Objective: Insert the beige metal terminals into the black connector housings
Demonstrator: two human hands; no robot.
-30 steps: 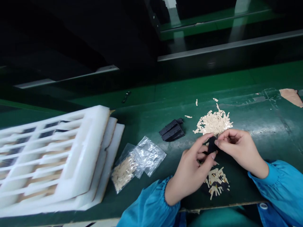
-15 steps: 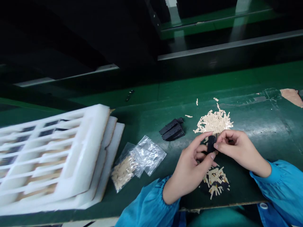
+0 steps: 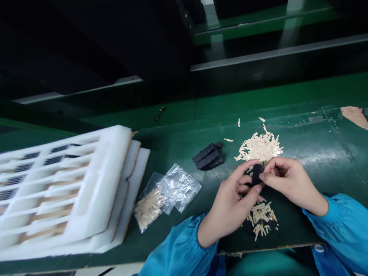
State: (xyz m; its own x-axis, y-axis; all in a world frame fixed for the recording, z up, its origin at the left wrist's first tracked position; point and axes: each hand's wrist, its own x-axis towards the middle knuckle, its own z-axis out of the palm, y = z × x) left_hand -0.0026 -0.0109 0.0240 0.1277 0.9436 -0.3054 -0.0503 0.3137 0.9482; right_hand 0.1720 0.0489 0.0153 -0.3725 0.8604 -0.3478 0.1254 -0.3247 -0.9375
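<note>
A small flat black plate [image 3: 257,174] stands between my hands, low over the green table. My left hand [image 3: 232,199] grips it by its ends, fingers at the far end and thumb at the near one. At the plate's right edge, my right hand [image 3: 284,178] has thumb and forefinger pinched together; whatever is between these fingertips is too small to make out. Just beyond my hands lies a heap of small cream-coloured strips [image 3: 258,145]. Nearer the table edge is a second, smaller pile of strips [image 3: 262,218]. Several similar black plates [image 3: 208,156] lie stacked to the left.
White foam trays [image 3: 115,184] are stacked at the left, with black parts in the top one's slots. Clear plastic bags [image 3: 181,188], one with cream strips inside, lie beside them. A small black piece [image 3: 160,114] lies farther back. A dark shelf edge [image 3: 258,55] runs behind.
The whole view has shifted very slightly. My hands keep nearly the same pose around the black plate, and nothing on the table has visibly moved.
</note>
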